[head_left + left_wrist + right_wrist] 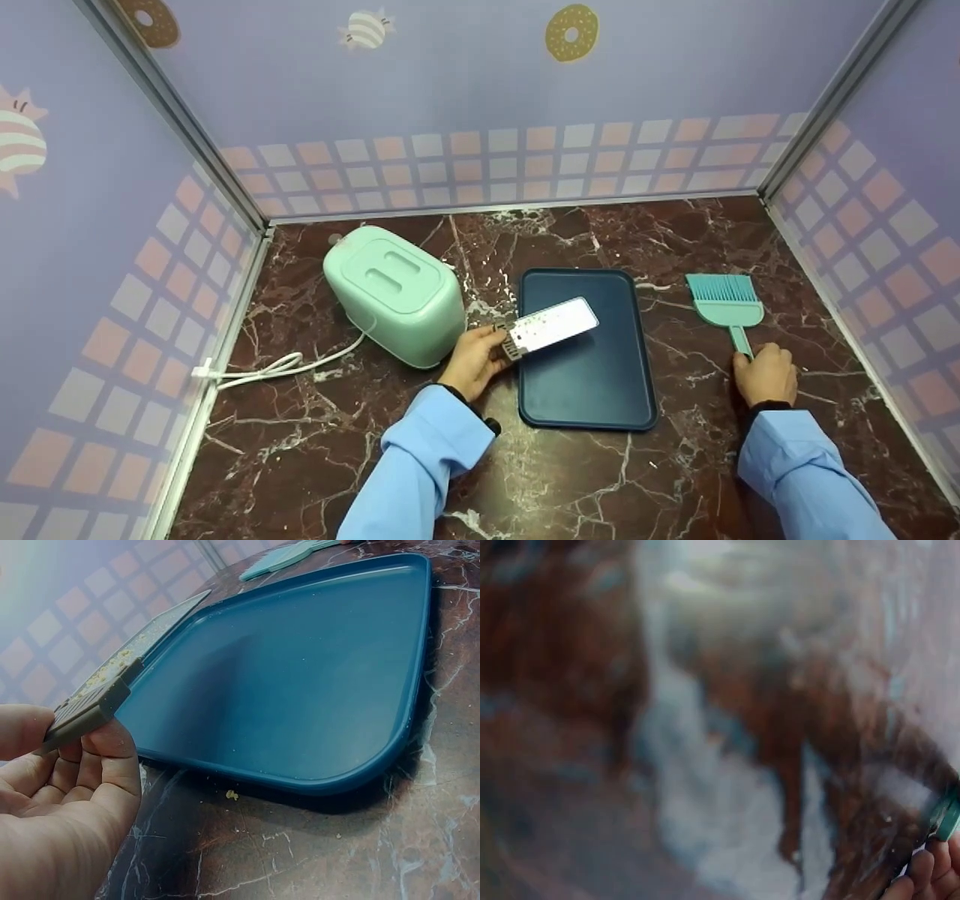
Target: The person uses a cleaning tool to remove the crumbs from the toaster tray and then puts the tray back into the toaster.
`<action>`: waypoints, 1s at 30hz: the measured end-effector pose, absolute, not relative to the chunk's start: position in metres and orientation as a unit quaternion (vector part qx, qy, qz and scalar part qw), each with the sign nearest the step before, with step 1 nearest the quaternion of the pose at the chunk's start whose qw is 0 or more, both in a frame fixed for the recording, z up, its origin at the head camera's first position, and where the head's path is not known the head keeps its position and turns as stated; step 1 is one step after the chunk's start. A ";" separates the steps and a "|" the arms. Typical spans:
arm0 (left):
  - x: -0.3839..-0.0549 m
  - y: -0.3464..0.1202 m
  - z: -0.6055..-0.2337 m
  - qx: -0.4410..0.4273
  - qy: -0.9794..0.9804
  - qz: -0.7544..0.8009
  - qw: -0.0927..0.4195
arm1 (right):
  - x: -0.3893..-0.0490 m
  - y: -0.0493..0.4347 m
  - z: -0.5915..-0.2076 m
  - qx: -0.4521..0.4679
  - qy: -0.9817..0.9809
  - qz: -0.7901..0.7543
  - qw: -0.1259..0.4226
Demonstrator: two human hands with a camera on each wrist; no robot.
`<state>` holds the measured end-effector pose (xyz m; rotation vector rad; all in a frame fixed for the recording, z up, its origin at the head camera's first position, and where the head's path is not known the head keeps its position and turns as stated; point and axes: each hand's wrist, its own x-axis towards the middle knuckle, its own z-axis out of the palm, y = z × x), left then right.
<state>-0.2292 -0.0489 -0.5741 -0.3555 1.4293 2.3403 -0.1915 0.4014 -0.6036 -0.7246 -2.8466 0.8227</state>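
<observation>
My left hand pinches the brown slotted end of a crumb tray, thumb on top and fingers beneath. The crumb tray's pale flat part, with yellowish crumbs on it, extends over a dark blue tray. At the right, my right hand grips the handle of a mint-green brush, which lies on the table with its bristles pointing away. Only some fingertips and a bit of the green handle show in the right wrist view; the rest there is blurred.
A mint-green toaster with a lidded top stands left of the blue tray, close to my left hand. Its white cord runs to the left wall. Crumbs are scattered on the marbled table. Patterned walls enclose three sides.
</observation>
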 end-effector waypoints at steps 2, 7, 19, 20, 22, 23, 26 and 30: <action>-0.229 -0.049 -0.574 -0.127 0.506 0.832 0.188 | -0.191 0.402 -0.601 -0.247 -0.925 0.284 0.045; -0.228 -0.050 -0.574 -0.127 0.506 0.831 0.191 | -0.191 0.402 -0.596 -0.273 -0.904 0.327 0.026; -0.225 -0.051 -0.580 -0.123 0.512 0.829 0.187 | -0.194 0.400 -0.583 -0.319 -0.835 0.447 0.034; -0.225 -0.052 -0.580 -0.121 0.513 0.829 0.186 | -0.195 0.399 -0.581 -0.326 -0.815 0.478 0.043; -0.224 -0.052 -0.580 -0.115 0.515 0.830 0.184 | -0.196 0.397 -0.574 -0.331 -0.780 0.527 0.066; -0.224 -0.052 -0.580 -0.112 0.515 0.830 0.183 | -0.196 0.396 -0.571 -0.331 -0.767 0.544 0.078; -0.224 -0.052 -0.580 -0.108 0.513 0.832 0.181 | -0.196 0.392 -0.558 -0.326 -0.719 0.603 0.117; -0.225 -0.051 -0.579 -0.114 0.511 0.832 0.184 | -0.200 0.388 -0.542 -0.322 -0.678 0.638 0.174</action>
